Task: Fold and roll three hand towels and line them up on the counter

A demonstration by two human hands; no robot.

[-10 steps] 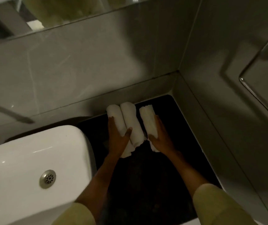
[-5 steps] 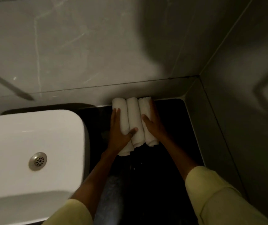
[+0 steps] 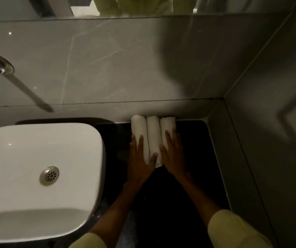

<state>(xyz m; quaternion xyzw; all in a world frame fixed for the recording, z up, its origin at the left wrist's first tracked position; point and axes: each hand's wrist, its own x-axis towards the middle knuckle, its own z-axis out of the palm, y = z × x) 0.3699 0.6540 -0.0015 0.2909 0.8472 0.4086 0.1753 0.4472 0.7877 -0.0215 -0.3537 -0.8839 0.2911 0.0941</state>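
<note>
Towels (image 3: 153, 135) now tighter against wall (image 3: 107, 68)

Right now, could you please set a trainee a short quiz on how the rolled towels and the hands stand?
1. How many rolled towels lie on the dark counter?
2. True or false: the towels lie inside the white sink.
3. The right hand rests on: A) the rightmost roll, B) the tap, C) the drain.

Key: 1. Three, side by side, far ends at the wall. 2. False; they lie right of it, the left hand flat on the leftmost roll. 3. A.
</note>
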